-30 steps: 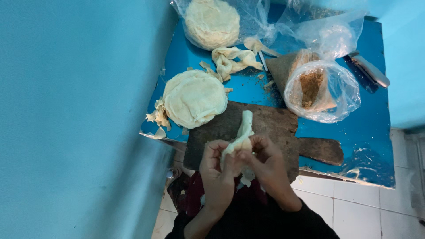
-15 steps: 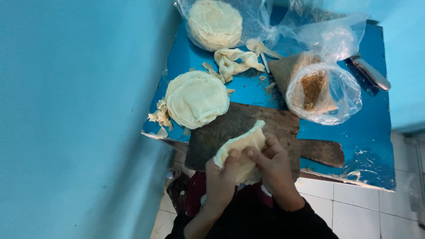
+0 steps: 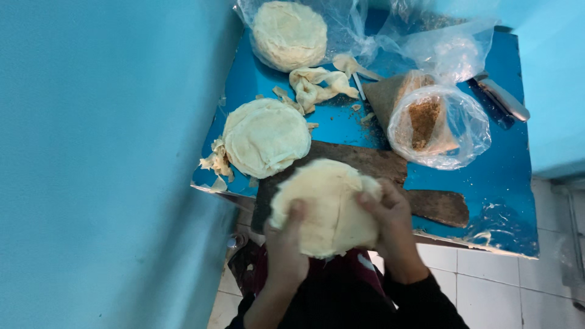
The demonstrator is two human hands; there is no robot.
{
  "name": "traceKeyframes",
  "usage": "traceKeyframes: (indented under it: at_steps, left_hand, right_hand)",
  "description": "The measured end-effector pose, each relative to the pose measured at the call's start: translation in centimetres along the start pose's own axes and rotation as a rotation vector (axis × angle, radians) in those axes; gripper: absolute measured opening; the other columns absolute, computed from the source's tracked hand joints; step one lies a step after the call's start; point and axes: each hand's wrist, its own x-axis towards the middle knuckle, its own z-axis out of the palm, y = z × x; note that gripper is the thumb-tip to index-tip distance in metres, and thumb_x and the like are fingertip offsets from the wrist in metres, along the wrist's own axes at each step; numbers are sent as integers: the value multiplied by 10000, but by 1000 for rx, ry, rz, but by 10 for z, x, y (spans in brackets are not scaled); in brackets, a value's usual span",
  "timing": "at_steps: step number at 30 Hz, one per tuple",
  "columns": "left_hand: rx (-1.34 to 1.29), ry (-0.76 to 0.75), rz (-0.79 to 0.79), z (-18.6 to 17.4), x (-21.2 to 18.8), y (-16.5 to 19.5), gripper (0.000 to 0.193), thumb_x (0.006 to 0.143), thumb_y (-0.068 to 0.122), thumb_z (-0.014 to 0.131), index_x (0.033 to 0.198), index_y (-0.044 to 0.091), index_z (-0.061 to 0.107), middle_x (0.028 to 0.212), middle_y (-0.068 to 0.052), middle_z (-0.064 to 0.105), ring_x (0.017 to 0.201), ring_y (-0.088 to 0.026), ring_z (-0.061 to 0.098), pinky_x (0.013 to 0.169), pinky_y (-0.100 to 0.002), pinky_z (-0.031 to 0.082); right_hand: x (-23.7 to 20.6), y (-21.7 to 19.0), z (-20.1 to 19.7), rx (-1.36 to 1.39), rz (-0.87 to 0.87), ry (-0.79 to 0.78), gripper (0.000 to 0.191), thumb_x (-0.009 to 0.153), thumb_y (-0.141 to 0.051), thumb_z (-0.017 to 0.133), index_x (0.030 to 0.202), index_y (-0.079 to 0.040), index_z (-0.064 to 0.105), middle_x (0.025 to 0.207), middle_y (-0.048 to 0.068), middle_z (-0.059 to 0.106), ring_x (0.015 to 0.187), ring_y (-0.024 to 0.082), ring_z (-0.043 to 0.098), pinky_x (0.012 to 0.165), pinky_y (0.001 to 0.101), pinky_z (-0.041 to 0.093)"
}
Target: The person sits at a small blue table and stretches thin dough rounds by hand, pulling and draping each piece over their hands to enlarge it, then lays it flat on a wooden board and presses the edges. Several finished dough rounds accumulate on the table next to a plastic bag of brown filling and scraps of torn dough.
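1. The person stood at the near edge of a small blue desk (image 3: pixel 341 125), pressed against a blue wall on their left side.
2. Both hands held one pale, round sheet of dough (image 3: pixel 329 206) spread open, just above the near end of a dark wooden board (image 3: pixel 372 163).
3. The left hand (image 3: pixel 285 244) gripped the sheet's lower left edge; its thumb lay on top and the other fingers were hidden beneath the dough.
4. The right hand (image 3: pixel 390 216) pinched the right edge, fingers (image 3: pixel 367 199) curled over the rim and clenched on the sheet.
5. The dough hung between the two hands, sagging a little toward the person's dark clothing, part over the board and part past the desk's edge.
6. Just beyond it, on the desk's left part, lay a stack of round dough sheets (image 3: pixel 266 137), touching the board's far corner.
7. Torn dough scraps (image 3: pixel 216 163) sat at the desk's left edge beside that stack, and more scraps (image 3: pixel 317 85) lay further back.
8. A second stack of sheets (image 3: pixel 288 35) rested in a clear plastic bag at the far left corner.
9. To the right, a clear bag with brown crumbly filling (image 3: pixel 436 125) stood beside the board.
10. A knife (image 3: pixel 503 97) lay near the far right edge, well apart from the hands.
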Motion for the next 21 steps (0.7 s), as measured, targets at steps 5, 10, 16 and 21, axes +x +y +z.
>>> traceKeyframes:
  at_steps: [5, 10, 16, 21]
  left_hand:
    - [-122, 122, 128, -12, 2, 30, 400, 956, 194, 660, 1294, -15, 611, 1194, -109, 703, 1071, -223, 695, 924, -417, 580]
    - [-103, 157, 376, -16, -14, 60, 463, 1054, 254, 562, 1422, -17, 491, 1346, -132, 606, 1231, -243, 615, 1025, -423, 538]
    - [-154, 127, 550, -7, -22, 83, 545, 1071, 333, 561, 1503, 34, 414, 1455, -129, 531, 1371, -291, 541, 1179, -492, 461]
    - [-150, 118, 622, -8, -27, 99, 565, 1057, 348, 572, 1518, 62, 413, 1482, -123, 530, 1394, -313, 531, 1202, -517, 447]
  right_hand:
    - [-1, -28, -39, 64, -94, 102, 220, 942, -43, 658, 1158, -63, 619, 1040, 76, 690, 905, 190, 695, 816, 372, 597]
    - [-5, -67, -47, 47, -131, 193, 186, 927, -80, 623, 1106, -119, 589, 962, 50, 660, 883, 206, 696, 794, 402, 603]
    - [-4, -77, 1, -157, -39, -193, 239, 948, -141, 644, 1171, -63, 607, 1001, 49, 645, 929, 143, 641, 797, 301, 543]
    - [15, -71, 27, -393, 23, -226, 358, 964, -239, 670, 1271, -64, 616, 1030, 30, 656, 877, 121, 582, 703, 270, 469]
